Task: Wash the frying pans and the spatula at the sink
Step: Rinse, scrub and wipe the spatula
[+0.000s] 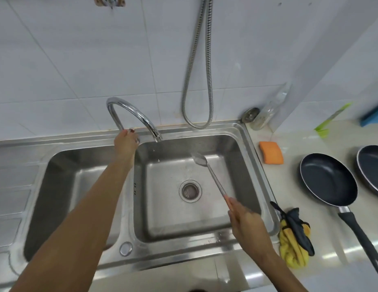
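My right hand (pixel 245 218) grips the handle end of a long metal spatula (pixel 213 178), whose blade hangs over the right basin of the steel sink (pixel 253 165). My left hand (pixel 126 143) reaches to the base of the curved chrome tap (pixel 133 113), fingers curled around the tap's handle there. No water stream is visible under the spout. Two dark non-stick frying pans sit on the counter right of the sink: one (pixel 328 179) with a black handle pointing toward me, the other (pixel 372 167) partly cut off by the frame edge.
An orange sponge (pixel 270 152) lies on the counter beside the sink. A yellow and black cloth (pixel 294 239) is bunched at the sink's front right corner. A metal hose (pixel 197 81) hangs on the tiled wall. The left basin (pixel 63 186) holds nothing.
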